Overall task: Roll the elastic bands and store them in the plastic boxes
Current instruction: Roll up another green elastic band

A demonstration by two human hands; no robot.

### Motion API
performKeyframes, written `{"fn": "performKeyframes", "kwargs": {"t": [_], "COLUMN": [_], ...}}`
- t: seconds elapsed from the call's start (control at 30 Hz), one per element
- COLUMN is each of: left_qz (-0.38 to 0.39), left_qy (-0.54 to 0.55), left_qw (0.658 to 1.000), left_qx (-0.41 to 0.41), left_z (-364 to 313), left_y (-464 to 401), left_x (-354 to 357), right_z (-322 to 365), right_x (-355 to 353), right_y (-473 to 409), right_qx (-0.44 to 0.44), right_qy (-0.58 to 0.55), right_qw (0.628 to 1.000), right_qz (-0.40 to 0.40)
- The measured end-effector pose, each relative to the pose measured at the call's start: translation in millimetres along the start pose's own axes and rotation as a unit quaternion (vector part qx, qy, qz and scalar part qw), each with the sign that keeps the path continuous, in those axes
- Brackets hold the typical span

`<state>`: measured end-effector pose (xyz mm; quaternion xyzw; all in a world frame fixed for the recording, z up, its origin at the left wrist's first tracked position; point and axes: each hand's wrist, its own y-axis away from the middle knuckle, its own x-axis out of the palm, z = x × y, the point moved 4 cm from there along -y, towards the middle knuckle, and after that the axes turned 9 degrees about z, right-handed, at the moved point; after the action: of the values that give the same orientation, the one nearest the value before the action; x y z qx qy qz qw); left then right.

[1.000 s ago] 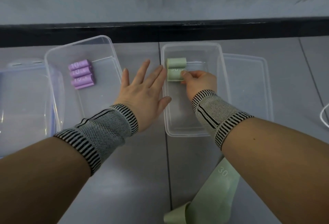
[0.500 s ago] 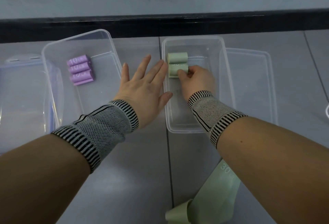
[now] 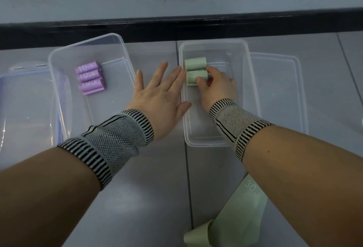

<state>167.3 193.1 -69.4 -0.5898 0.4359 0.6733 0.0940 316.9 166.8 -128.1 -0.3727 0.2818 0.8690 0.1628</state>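
View from above, looking down at two forearms in striped knit wristbands over a grey bench (image 3: pixel 157 197). The right hand (image 3: pixel 217 87) reaches into a clear rectangular plastic box (image 3: pixel 247 66). Its curled fingers and thumb pinch a pale green rolled elastic band (image 3: pixel 196 75), set against a second green roll (image 3: pixel 194 63) at the far left corner of the box floor. The left hand (image 3: pixel 160 97) is flat and spread, holding nothing, its fingertips at the outside of that box's left wall.

To the left, another clear plastic box (image 3: pixel 59 54) holds three lilac rolled bands marked 10 LB (image 3: pixel 90 78), lying side by side. A clear lid (image 3: pixel 282 82) lies right of the green box, and a blue-edged lid (image 3: pixel 21 99) at far left. A flat, unrolled green band marked 30 (image 3: pixel 241 213) lies on the bench near the viewer, still to be rolled.

Risk: the pinched roll's loose tail shows beneath it. Once let go, the springy band may uncoil, and could nudge its neighbour out of line.
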Motion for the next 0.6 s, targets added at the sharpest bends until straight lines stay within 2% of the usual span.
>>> {"fn": "performKeyframes", "kwargs": {"t": [0.2,0.33,0.6], "left_qz": [-0.001,0.007,0.008], "left_qy": [0.000,-0.004,-0.002], "left_qw": [1.000,1.000,1.000], "left_qx": [0.002,-0.004,-0.007], "left_z": [-0.5,-0.9,-0.8], "left_y": [0.4,0.9,1.2], "left_x": [0.1,-0.7,-0.7], "right_z": [0.5,-2.5,-0.2], "right_x": [2.2,0.8,-1.1], "right_y": [-1.2,-0.4,0.6], "right_qx": [0.001,0.019,0.000], "right_qy": [0.020,-0.013,0.000], "right_qw": [1.000,0.999,1.000], "right_qz": [-0.005,-0.030,-0.023]}}
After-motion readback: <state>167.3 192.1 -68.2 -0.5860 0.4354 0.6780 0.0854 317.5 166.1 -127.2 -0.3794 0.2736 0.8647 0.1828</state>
